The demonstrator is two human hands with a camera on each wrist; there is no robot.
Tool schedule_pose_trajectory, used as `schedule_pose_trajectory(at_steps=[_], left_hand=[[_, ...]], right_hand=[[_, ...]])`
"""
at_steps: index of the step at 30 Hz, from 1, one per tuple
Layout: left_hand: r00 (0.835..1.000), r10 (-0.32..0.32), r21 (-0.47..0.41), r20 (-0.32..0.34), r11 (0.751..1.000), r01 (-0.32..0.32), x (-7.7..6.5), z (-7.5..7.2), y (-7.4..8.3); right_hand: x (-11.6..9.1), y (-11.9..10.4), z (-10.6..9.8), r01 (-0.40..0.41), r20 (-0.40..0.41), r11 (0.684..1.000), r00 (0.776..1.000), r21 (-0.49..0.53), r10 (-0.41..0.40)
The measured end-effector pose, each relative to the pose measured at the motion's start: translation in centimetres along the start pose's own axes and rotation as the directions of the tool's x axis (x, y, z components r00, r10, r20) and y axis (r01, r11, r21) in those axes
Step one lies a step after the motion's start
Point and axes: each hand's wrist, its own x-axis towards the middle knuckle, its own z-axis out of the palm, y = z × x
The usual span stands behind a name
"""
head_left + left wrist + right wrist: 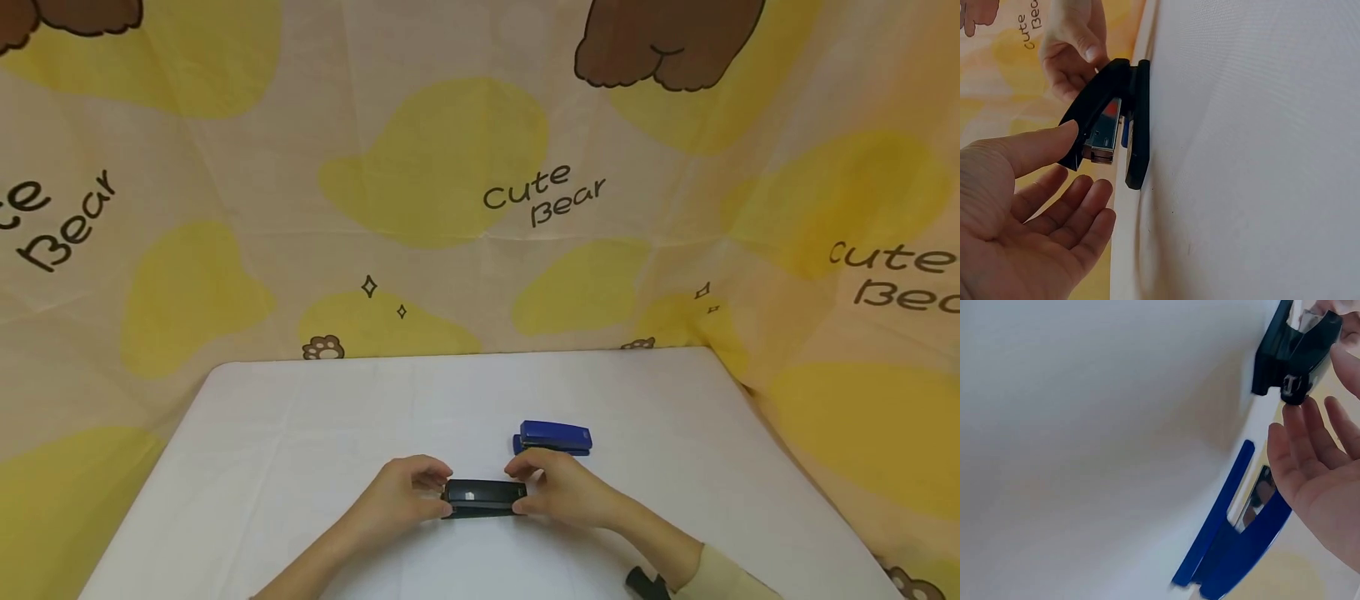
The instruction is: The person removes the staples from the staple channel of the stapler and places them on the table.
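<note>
A black stapler (483, 497) lies on the white table (330, 433) between both hands. My left hand (397, 497) is at its front end. In the left wrist view the thumb overlaps the tip of the upper arm, and the loosely bent fingers are spread below that tip. At the hinge end is my right hand (566, 492), its thumb near the side. Extended fingers of the right hand (1319, 447) reach up to the rear of the stapler (1304, 353) in the right wrist view. Just behind the right hand lies a blue stapler (553, 436).
A black object (647, 583) shows beside the right forearm at the front edge of the view, partly hidden by the sleeve (723, 575). A printed cloth (435, 167) hangs behind and along the sides of the table.
</note>
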Motion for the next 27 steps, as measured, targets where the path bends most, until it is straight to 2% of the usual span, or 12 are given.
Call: schedule_pose_trajectory(at_steps=[9, 13, 19, 27], left_hand=[[0.998, -0.008, -0.001, 0.057, 1.0, 0.008, 0.3, 0.0, -0.6], [0.998, -0.021, 0.0, 0.058, 1.0, 0.021, 0.4, 0.1, -1.0], [0.999, -0.009, 0.018, 0.053, 1.0, 0.008, 0.4, 0.2, -1.3], [0.999, 0.019, 0.049, 0.047, 0.999, -0.022, 0.6, 0.3, -1.5]], right_hand=[[1.6, -1.3, 1.1, 0.049, 0.003, 0.998, 0.999, 0.04, -0.049], [2.2, -1.6, 1.6, 0.078, 0.007, 0.996, 0.997, 0.051, -0.079], [2.9, -2.0, 2.3, 0.101, 0.013, 0.993, 0.995, 0.062, -0.102], [3.5, -2.2, 3.1, 0.075, 0.025, 0.988, 0.997, 0.137, -0.079]])
